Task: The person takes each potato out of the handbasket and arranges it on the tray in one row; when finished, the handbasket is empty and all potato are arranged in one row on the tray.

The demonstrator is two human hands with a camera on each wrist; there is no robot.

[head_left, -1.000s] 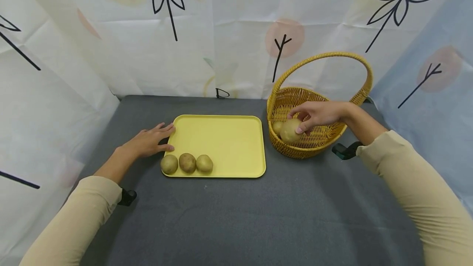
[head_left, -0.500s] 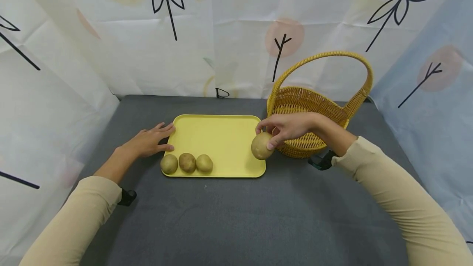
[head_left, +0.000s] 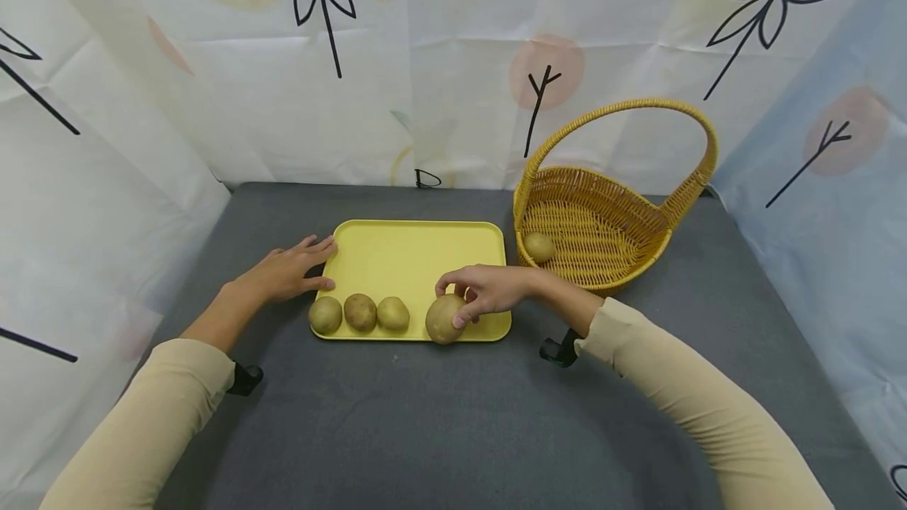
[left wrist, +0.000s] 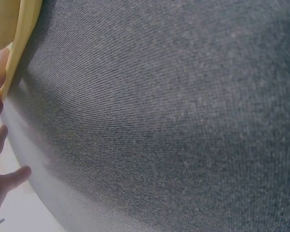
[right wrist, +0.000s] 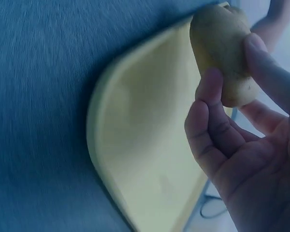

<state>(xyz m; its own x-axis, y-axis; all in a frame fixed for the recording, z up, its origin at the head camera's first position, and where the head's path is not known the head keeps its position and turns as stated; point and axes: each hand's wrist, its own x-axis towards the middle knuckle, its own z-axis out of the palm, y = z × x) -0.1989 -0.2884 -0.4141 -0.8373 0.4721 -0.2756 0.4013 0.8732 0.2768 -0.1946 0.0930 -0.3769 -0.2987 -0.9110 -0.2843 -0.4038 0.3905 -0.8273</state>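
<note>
My right hand [head_left: 489,290] pinches a potato [head_left: 442,319] between thumb and fingers, over the front right part of the yellow tray [head_left: 418,258]. In the right wrist view the same potato [right wrist: 220,46] shows long and pale, with the thumb on one side and curled fingers on the other. Three potatoes stand in a row along the tray's front left edge, the nearest to the held one being a small potato [head_left: 393,314]. At the tray's left edge my left hand [head_left: 286,270] rests with spread fingers, its fingertips touching the rim.
A wicker basket [head_left: 595,242] with a tall handle stands right of the tray, holding one potato [head_left: 539,247]. Dark grey cloth [head_left: 397,423] covers the table. A patterned white curtain [head_left: 453,101] hangs behind and at both sides.
My right hand has carried the potato out of the basket, left and toward me, to above the tray's front. The left hand has stayed put.
</note>
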